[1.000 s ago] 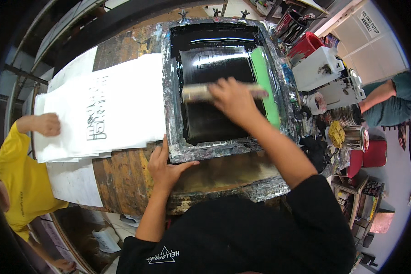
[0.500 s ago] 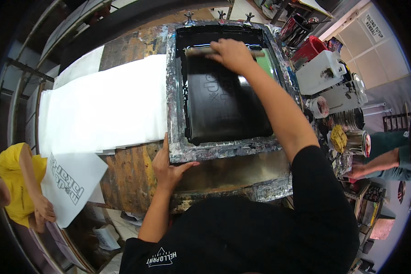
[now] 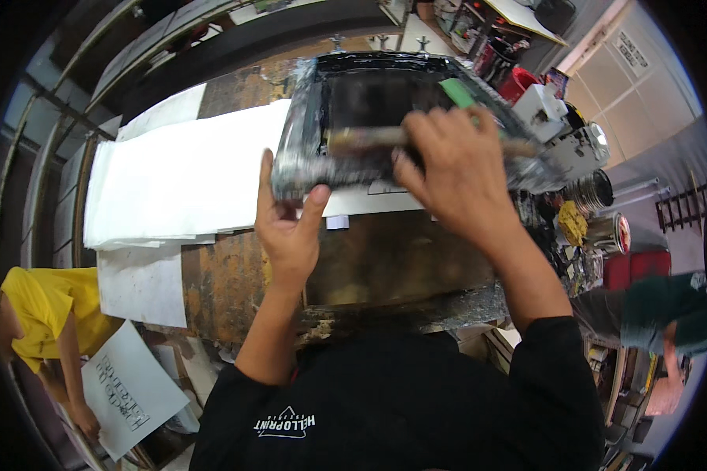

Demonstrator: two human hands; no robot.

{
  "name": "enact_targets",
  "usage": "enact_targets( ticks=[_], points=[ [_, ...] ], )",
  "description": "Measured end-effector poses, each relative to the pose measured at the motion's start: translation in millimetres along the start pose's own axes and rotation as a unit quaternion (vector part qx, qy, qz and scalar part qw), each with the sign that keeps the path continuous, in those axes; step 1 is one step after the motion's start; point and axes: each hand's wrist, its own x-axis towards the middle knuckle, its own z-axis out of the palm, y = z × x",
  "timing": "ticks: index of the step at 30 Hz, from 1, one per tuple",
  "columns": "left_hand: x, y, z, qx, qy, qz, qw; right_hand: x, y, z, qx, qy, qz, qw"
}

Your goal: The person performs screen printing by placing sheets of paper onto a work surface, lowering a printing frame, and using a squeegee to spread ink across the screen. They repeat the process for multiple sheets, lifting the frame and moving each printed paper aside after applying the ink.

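Note:
A screen printing frame (image 3: 297,133), crusted with dried ink and fixed by clamps at its far side, is tilted up with its near edge off the table. My left hand (image 3: 287,235) holds its near left corner, thumb and forefinger spread along the edges. In my right hand (image 3: 459,169) is a squeegee (image 3: 365,140) with a wooden handle, lying across the near part of the frame and blurred by motion. Black ink covers the mesh (image 3: 385,98), and a green patch (image 3: 457,93) shows at its right. Under the raised edge lies a white sheet (image 3: 361,204) with partly visible dark print.
A stack of white paper (image 3: 181,173) lies left of the frame on the stained table (image 3: 228,275). At left, a person in yellow (image 3: 63,306) holds a printed sheet (image 3: 133,392). Cans and containers (image 3: 605,231) crowd the right side; another person (image 3: 660,314) is there.
The frame's near edge has risen off the table, uncovering a sheet. My right hand has drawn the squeegee from the far end toward me. The person in yellow has lowered their sheet.

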Motion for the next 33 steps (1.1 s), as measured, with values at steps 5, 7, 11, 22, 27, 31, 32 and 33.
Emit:
enact_targets(
  ticks=[5,7,11,22,27,31,32,33],
  points=[
    [5,-31,-13,0.564,-0.148,0.054,0.811,57,17,-7,-0.027,0.044,-0.006,0.999],
    [-13,-50,-18,0.738,-0.180,0.087,0.645,70,26,-7,-0.036,0.106,-0.027,0.993],
    [-16,-62,-14,0.655,-0.224,0.032,0.721,92,37,-17,-0.063,0.032,-0.009,0.997],
    [47,-24,-74,0.543,-0.010,0.117,0.831,115,29,-19,0.020,0.089,-0.022,0.996],
    [63,18,-143,0.778,0.127,-0.045,0.614,111,50,-10,-0.043,0.025,0.014,0.999],
    [29,-30,-44,0.569,-0.168,-0.076,0.802,113,46,-19,-0.032,0.001,0.026,0.999],
    [3,-55,-7,0.512,-0.287,-0.009,0.810,113,45,-22,-0.019,-0.006,0.030,0.999],
    [-4,-87,28,0.520,-0.368,0.088,0.766,114,43,-25,-0.015,-0.017,0.033,0.999]
  ],
)
